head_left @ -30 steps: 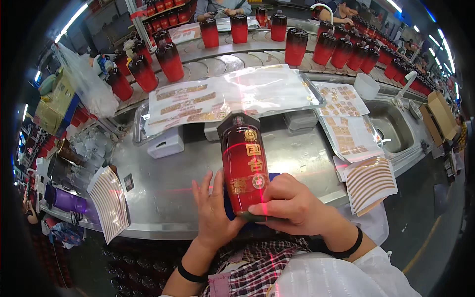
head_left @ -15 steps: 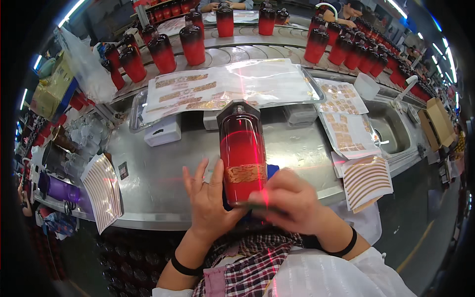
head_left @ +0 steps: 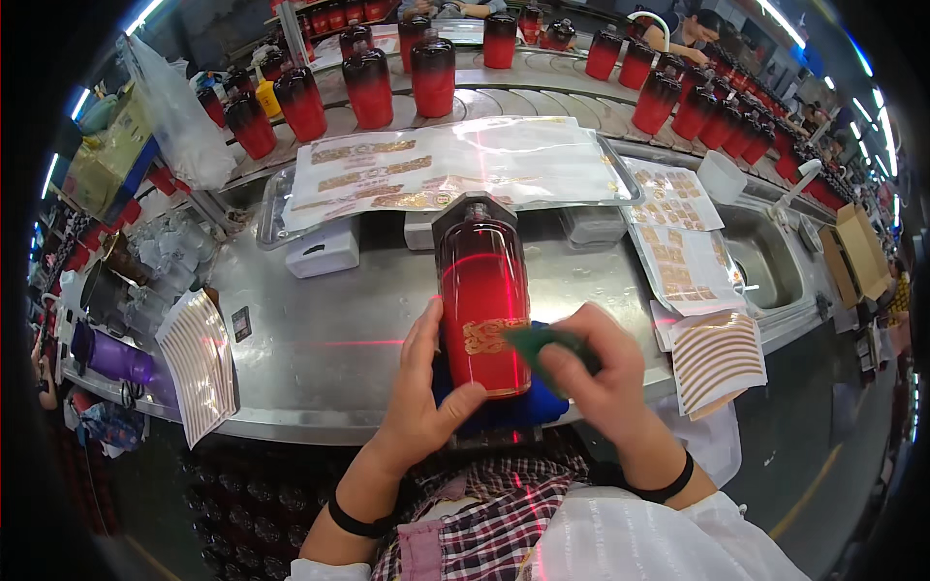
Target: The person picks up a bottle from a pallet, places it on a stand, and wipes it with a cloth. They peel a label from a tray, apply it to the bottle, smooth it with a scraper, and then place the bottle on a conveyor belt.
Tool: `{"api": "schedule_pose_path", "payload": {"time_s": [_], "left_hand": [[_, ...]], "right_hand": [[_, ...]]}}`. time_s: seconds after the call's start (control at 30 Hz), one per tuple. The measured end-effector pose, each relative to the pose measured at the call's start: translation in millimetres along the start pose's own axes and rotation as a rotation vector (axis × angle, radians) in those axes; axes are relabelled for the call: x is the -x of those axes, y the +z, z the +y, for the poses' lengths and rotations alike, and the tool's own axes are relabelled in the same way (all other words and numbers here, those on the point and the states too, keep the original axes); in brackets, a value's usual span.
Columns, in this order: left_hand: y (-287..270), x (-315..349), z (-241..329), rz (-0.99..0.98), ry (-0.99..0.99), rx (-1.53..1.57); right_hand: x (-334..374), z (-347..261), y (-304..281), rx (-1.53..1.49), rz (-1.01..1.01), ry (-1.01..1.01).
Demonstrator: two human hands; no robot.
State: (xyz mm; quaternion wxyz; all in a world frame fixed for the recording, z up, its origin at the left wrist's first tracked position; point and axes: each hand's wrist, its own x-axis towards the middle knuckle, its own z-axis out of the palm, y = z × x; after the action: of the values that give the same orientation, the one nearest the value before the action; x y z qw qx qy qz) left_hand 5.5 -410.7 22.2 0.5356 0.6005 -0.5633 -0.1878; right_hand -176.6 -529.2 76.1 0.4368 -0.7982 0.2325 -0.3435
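Observation:
A glossy red bottle (head_left: 484,266), dark toward its neck, lies in front of me with its neck pointing away. It rests on a blue cloth (head_left: 550,402), and a gold patterned decal (head_left: 482,337) sits on its lower part. My left hand (head_left: 417,397) lies along the bottle's left side, thumb at its base and fingers stretched out. In my right hand (head_left: 601,373) is a green flat scraper (head_left: 542,346), gripped between thumb and fingers. Its tip reaches the right part of the decal. Red laser lines cross the bottle.
Behind the bottle, a metal tray (head_left: 276,208) carries sheets of gold decals (head_left: 373,169). Red-black bottles (head_left: 368,89) stand on a curved conveyor (head_left: 542,85). Strip sheets (head_left: 199,363) lie left; more decal sheets (head_left: 683,261) and a sink (head_left: 760,257) are right. A person (head_left: 693,34) works at the far right.
My right hand has moved up and right from the bottle's base, bringing the green scraper to the decal. My left fingers have drawn together along the bottle. Conveyor bottles have shifted.

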Motion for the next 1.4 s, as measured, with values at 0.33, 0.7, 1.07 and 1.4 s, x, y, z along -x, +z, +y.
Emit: {"api": "schedule_pose_path", "payload": {"time_s": [0.33,0.7,1.07,1.4], "left_hand": [[22.2,-17.2,1.6,0.133,-0.195,0.419],[29.2,-1.9,50.3,0.033,0.275,-0.662],[17.9,13.6,6.1,0.121,0.231,-0.649],[-1.4,-0.7,13.9,0.158,0.323,-0.740]], "right_hand": [[-1.0,27.3,13.1,-0.280,0.166,0.239],[-0.8,31.1,13.7,-0.159,0.196,0.227],[-2.8,25.8,5.6,-0.115,0.184,0.186],[-16.9,-7.6,1.9,0.268,-0.095,-0.477]]}}
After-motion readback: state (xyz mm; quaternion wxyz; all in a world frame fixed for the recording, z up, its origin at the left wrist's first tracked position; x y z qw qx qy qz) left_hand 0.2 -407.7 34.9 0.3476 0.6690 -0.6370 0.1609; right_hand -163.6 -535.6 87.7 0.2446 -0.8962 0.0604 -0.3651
